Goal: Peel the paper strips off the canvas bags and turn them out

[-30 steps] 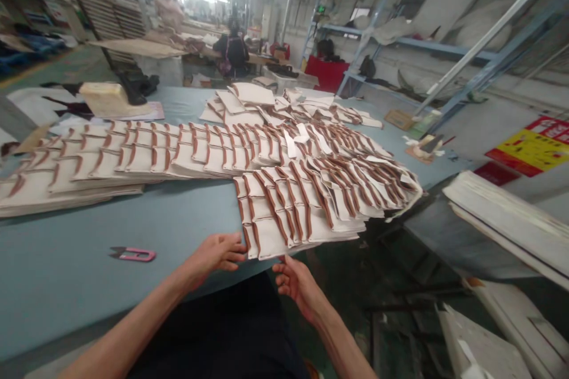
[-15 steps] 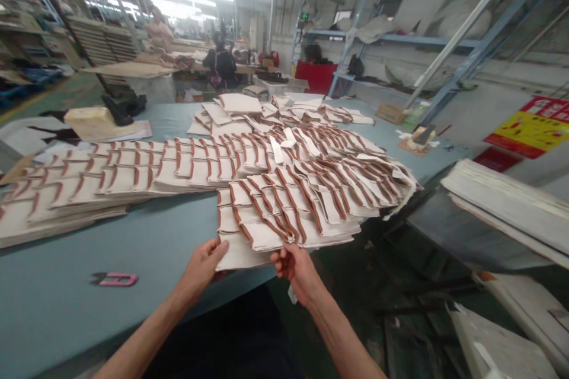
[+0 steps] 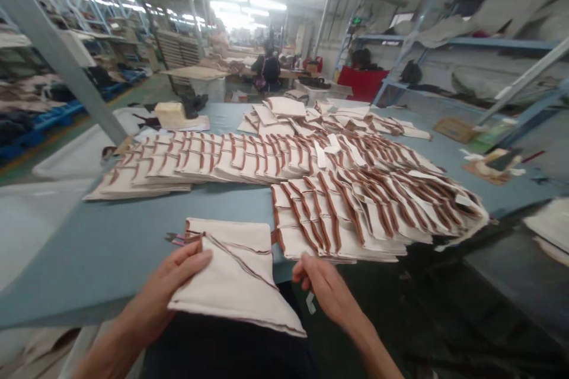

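My left hand [image 3: 184, 269] grips the left side of a cream fabric piece [image 3: 235, 278] with dark brown edging, holding it tilted over the table's front edge. Its top lies partly over the table, and the layers look folded. My right hand [image 3: 326, 287] is closed in a pinch at the front edge of the right-hand stack of cream fabric pieces [image 3: 351, 213]; what its fingers hold, if anything, is hidden. Below those fingers dangles a small white strip [image 3: 310, 302]. Thread snips [image 3: 175, 239] with pink handles lie mostly hidden behind the held piece.
A long overlapping row of similar pieces [image 3: 213, 157] runs across the blue-grey table [image 3: 111, 237]. Behind it is a loose pile of fabric [image 3: 284, 109]. A yellowish block [image 3: 170, 113] sits at the back left, a cardboard box [image 3: 456, 129] at the right. People are farther back.
My left hand has drawn a fabric piece away from the right-hand stack, left and toward me. My right hand stays by the stack's front edge. The view has swung left.
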`<action>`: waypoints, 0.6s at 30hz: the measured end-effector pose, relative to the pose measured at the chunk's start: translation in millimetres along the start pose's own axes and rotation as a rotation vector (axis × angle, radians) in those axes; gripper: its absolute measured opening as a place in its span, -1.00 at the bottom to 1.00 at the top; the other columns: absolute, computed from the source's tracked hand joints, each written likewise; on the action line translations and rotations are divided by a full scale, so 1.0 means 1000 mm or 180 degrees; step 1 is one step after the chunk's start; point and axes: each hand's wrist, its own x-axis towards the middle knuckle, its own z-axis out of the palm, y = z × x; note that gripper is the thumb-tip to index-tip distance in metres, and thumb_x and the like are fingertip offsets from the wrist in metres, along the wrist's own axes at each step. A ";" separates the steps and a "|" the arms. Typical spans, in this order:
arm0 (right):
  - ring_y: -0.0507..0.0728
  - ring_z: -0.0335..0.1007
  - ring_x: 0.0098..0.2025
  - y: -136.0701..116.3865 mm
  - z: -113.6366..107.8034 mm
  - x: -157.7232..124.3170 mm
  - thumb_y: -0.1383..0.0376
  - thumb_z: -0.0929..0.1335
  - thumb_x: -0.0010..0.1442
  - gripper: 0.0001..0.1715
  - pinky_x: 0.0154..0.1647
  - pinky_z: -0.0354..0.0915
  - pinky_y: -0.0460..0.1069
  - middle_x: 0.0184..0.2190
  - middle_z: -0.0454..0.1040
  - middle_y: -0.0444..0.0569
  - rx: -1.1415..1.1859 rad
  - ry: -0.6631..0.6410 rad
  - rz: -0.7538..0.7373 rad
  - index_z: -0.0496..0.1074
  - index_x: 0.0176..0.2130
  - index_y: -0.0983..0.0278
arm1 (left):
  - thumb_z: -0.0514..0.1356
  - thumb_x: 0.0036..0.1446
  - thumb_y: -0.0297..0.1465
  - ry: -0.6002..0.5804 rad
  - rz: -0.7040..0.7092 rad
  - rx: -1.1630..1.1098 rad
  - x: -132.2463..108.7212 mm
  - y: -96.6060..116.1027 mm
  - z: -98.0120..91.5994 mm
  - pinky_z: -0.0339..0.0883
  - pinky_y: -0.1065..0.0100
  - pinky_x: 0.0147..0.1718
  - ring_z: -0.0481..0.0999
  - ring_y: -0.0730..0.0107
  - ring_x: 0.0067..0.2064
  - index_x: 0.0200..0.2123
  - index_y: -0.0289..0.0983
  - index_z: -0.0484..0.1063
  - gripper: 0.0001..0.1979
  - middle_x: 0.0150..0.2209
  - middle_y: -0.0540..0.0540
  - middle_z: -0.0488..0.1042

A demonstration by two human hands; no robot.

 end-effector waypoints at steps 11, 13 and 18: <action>0.06 0.51 -0.47 -0.037 0.086 -0.040 0.35 0.31 0.55 -0.76 -0.37 0.29 -0.06 -0.45 0.56 -0.13 -0.2105 0.0024 -0.3273 0.47 -0.22 0.21 | 0.24 0.22 0.30 0.0301 0.0688 0.0304 -0.017 -0.020 0.018 0.39 0.31 -0.43 0.45 0.28 -0.49 -0.44 -0.24 0.55 -0.31 -0.57 -0.04 0.49; 0.03 0.45 -0.50 -0.036 0.085 -0.034 0.34 0.30 0.56 -0.71 -0.40 0.26 -0.08 -0.48 0.53 -0.16 -0.1871 -0.0118 -0.3109 0.46 -0.27 0.21 | 0.31 0.27 0.15 0.0795 0.1062 0.0565 -0.024 -0.028 0.008 0.43 0.32 -0.30 0.50 0.28 -0.39 -0.36 -0.23 0.57 -0.47 -0.45 -0.03 0.56; 0.02 0.42 -0.51 -0.044 0.075 -0.040 0.36 0.32 0.52 -0.72 -0.41 0.26 -0.10 -0.49 0.51 -0.19 -0.1781 -0.0330 -0.3003 0.47 -0.29 0.21 | 0.32 0.34 -0.41 0.1309 0.3007 0.1897 -0.039 -0.038 0.005 0.55 0.34 0.00 0.70 0.28 -0.09 -0.06 -0.17 0.58 -0.88 -0.10 -0.05 0.69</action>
